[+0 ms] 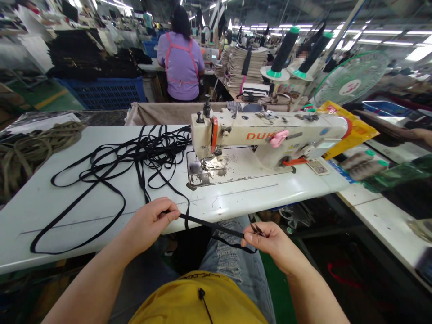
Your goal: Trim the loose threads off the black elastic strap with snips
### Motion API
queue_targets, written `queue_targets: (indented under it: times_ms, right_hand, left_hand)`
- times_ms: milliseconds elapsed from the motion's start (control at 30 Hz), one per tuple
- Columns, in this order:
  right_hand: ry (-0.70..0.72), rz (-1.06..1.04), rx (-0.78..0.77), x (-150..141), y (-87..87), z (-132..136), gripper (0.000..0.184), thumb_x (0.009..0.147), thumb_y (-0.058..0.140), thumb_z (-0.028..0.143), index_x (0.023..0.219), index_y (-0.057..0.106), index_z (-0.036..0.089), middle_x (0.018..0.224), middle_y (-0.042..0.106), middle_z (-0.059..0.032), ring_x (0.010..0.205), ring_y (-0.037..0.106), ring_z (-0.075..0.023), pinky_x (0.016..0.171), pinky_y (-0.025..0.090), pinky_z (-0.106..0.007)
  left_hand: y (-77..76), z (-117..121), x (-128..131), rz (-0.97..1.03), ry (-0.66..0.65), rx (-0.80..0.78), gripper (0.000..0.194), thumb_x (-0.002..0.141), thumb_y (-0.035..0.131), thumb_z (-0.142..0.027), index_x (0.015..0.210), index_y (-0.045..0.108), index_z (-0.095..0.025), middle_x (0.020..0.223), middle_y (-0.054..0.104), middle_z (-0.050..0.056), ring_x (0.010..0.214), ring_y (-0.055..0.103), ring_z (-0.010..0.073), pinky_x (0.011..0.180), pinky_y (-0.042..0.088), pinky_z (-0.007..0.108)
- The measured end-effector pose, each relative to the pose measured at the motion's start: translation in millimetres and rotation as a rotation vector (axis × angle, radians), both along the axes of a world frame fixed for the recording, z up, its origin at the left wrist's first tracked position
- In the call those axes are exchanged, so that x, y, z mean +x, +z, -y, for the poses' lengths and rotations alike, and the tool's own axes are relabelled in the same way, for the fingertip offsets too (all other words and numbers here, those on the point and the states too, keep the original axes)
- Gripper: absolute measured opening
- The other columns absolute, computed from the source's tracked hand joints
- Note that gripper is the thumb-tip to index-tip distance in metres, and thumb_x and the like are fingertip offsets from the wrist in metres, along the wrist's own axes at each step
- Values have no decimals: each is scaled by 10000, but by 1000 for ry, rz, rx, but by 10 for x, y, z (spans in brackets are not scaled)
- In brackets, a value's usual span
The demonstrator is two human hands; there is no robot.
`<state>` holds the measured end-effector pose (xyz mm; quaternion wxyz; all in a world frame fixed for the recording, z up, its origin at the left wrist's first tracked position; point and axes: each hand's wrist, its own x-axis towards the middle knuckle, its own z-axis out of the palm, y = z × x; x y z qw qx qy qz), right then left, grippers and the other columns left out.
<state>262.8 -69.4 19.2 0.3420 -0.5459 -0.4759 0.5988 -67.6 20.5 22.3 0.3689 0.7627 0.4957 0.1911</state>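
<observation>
A narrow black strap (211, 224) is stretched between my two hands above my lap, near the table's front edge. My left hand (153, 220) pinches it between thumb and fingers. At the other end my right hand (265, 238) is closed on the strap, and the dark pointed blades of a small pair of thread snips (256, 229) stick up from the same hand. A slack length of strap hangs below. Beyond my left hand, a tangled heap of black strap (148, 153) spreads over the white table (101, 229), with loops reaching left.
A sewing machine (266, 130) stands on the table, its needle area right of the heap. Olive straps (43, 150) are bundled at far left. Thread cones (285, 51) and a green fan (353, 81) rise behind. A person in purple (182, 63) sits ahead, facing away.
</observation>
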Motion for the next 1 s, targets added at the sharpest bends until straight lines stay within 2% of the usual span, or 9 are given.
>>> queue_targets:
  times_ms: [100,200,333,467,567,667,767,867,1000]
  right_hand:
    - [5,-39,-31,-42,39,-6,394,772,794,559,801,813,167,684,661,-25,624,438,-129,605,309,-270]
    - [-34,-43,-22,-67,57,-7,390,761,808,559,809,820,172,753,709,-48,653,475,-140,617,336,-271]
    - [-85,-52,-31,-75,48,5,418,742,820,582,760,807,165,619,607,-8,560,390,-107,540,297,-252]
    - [-94,-102,-91,-86,19,18,458,724,826,597,813,810,148,501,444,46,486,267,-76,477,195,-239]
    - [-145,-97,-135,-70,-6,24,503,673,844,620,817,797,140,492,452,47,475,232,-67,470,137,-236]
    - [-236,-38,-151,15,-29,31,532,622,861,631,827,777,148,553,564,10,484,266,-74,477,136,-238]
    - [-286,39,-137,165,-44,38,554,612,848,652,831,767,150,531,551,14,483,264,-79,490,141,-246]
    - [-267,115,-121,320,-45,49,573,611,822,694,791,766,153,503,509,25,478,255,-82,492,136,-251]
    - [-219,168,-110,459,-56,74,545,602,831,691,750,772,169,539,561,-4,493,322,-107,488,187,-257]
  left_hand:
    - [-7,-10,-12,-3,11,27,291,943,519,-443,821,662,-221,850,617,7,806,562,188,725,409,300]
    - [-1,-13,-15,10,45,45,286,941,528,-445,832,669,-222,859,617,9,808,564,187,731,415,304]
    - [15,-14,11,12,54,75,293,937,532,-444,813,680,-223,834,597,11,759,546,181,693,408,305]
    - [7,-3,68,15,34,122,280,937,543,-435,817,691,-230,858,599,22,833,557,199,741,420,311]
    - [-2,4,95,31,43,91,275,943,537,-431,828,686,-231,868,593,21,828,555,197,716,417,304]
    - [9,-6,75,53,38,70,284,957,516,-419,821,668,-222,865,586,19,832,556,193,739,421,306]
    - [35,-25,13,53,35,72,309,976,494,-412,791,638,-211,853,577,16,838,553,190,765,416,309]
    - [62,-41,-62,44,11,77,341,995,468,-412,751,587,-206,807,550,5,805,539,181,761,410,305]
    - [89,-66,-137,30,-19,106,351,1004,461,-426,742,541,-206,781,524,-2,775,524,174,728,412,292]
